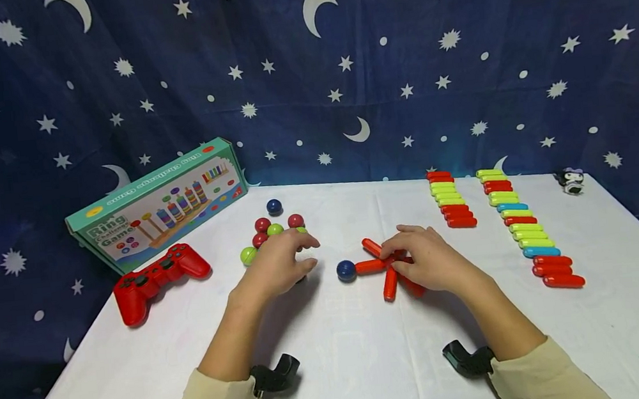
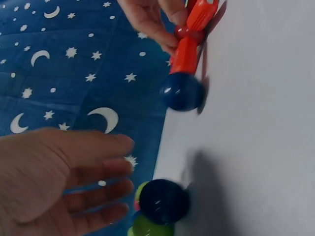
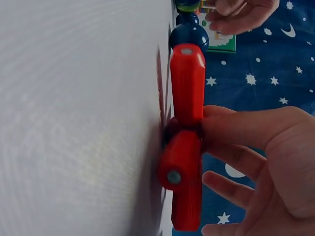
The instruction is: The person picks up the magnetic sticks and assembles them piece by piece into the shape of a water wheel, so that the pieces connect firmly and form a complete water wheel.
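At mid-table lies a star of red magnetic rods point(image 1: 370, 267) around a dark red ball point(image 2: 191, 35), much of it covered by fingers. One rod of this star carries a blue ball point(image 1: 346, 271) on its outer end. My right hand point(image 1: 426, 256) pinches the star at its middle, thumb and fingers on the hub. My left hand point(image 1: 276, 264) hovers by the loose balls with relaxed, spread fingers and holds nothing. Close to it are a dark blue ball point(image 2: 164, 201), a green ball point(image 1: 248, 256) and several red balls point(image 1: 261, 225).
Behind the loose balls sits another blue ball point(image 1: 274, 207). A red game controller point(image 1: 159, 279) and a Ring Challenge Game box point(image 1: 164, 208) stand at left. Two rows of coloured rods point(image 1: 449, 200) lie at right, near a small figurine point(image 1: 572, 181). A starry cloth point(image 1: 282, 55) hangs behind.
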The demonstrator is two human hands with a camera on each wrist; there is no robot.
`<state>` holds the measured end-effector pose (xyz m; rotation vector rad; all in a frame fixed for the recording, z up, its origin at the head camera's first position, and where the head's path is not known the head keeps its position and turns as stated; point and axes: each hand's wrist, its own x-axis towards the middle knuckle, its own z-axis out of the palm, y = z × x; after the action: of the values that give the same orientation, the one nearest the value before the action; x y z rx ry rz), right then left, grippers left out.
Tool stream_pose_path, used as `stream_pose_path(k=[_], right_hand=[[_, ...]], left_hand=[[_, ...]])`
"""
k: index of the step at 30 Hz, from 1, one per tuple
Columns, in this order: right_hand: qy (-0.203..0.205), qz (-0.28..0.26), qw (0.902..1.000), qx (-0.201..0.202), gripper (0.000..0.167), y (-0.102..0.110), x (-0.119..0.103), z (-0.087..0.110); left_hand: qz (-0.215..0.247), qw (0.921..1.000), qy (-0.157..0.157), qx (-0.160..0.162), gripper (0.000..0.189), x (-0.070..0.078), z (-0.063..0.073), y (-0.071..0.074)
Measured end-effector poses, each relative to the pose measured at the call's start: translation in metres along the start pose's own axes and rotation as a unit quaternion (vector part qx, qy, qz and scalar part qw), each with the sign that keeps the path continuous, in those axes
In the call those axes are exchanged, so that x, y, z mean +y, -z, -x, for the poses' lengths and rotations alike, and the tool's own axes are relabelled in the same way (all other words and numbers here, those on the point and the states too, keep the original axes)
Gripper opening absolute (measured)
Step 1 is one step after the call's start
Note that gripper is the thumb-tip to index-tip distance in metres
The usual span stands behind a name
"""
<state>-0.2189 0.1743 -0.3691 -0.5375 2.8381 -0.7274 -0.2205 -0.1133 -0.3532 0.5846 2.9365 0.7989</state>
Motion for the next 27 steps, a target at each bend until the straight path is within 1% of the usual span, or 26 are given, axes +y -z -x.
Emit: stream_pose_path(k=[3, 6, 9, 11, 13, 18, 27], right_hand=[[0.005, 0.009, 0.9998, 0.018, 0.024, 0.001, 0.000, 0.000], [0.004, 0.019, 0.9987, 0.046, 0.025, 0.001, 0.000, 0.000], [0.002, 0.031, 0.9975, 0.063, 0.027, 0.001, -0.001, -0.001], [-0.003, 0.042, 0.9974, 0.059, 0.029, 0.001, -0.002, -0.001], [-0.010, 0.054, 0.9974, 0.046, 0.029, 0.001, -0.002, -0.001], [-0.016, 0.077, 0.9967, 0.022, 0.030, 0.003, -0.002, -0.001], [-0.014, 0.057, 0.9983, 0.001, 0.034, 0.001, 0.001, 0.002]], left_hand=[[-0.022, 0.9987, 0.035, -0.031, 0.034, 0.000, 0.005, 0.004], [-0.038, 0.9966, 0.052, -0.051, 0.035, 0.002, 0.008, 0.002], [-0.045, 0.9959, 0.059, -0.051, 0.030, 0.004, 0.008, -0.001], [-0.045, 0.9959, 0.061, -0.048, 0.027, 0.004, 0.008, -0.002], [-0.045, 0.9962, 0.059, -0.045, 0.024, 0.005, 0.006, -0.004], [-0.043, 0.9979, 0.039, -0.031, 0.022, 0.009, 0.000, -0.010], [0.003, 0.9998, 0.020, -0.002, 0.020, 0.015, -0.014, -0.028]])
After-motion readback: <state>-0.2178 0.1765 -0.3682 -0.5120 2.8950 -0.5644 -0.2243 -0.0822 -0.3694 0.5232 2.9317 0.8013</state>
